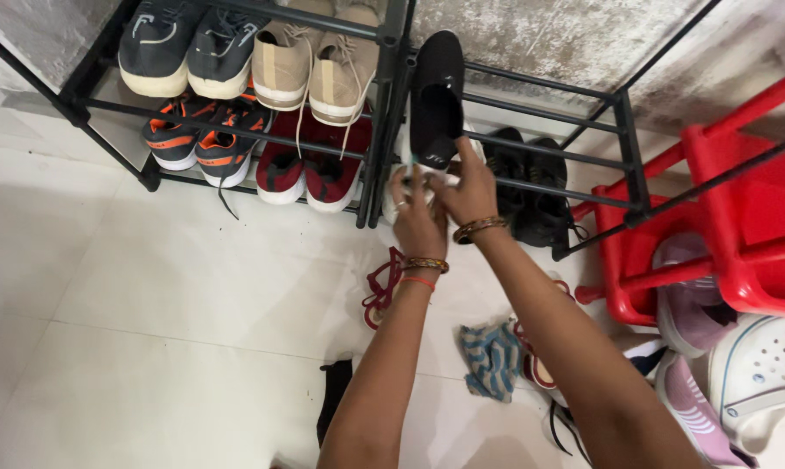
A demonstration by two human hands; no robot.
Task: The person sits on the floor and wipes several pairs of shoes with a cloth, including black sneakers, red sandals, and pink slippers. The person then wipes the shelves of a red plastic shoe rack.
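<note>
At the black shoe rack (pixel 384 104), the right hand (pixel 469 193) pinches a black slip-on shoe (pixel 436 95) by its lower end, long axis upright above the grip; the left hand (pixel 417 221) closes on a white shoe (pixel 396 201) just beside

Black slip-on shoe (pixel 437 95) upright against rack's post.

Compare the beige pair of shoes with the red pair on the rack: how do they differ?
The beige shoes sit on the upper rail; the red shoes sit below them. The beige laces hang loose down over the red pair, whose laces do not show. Both pairs have white soles and point their heels outward.
</note>
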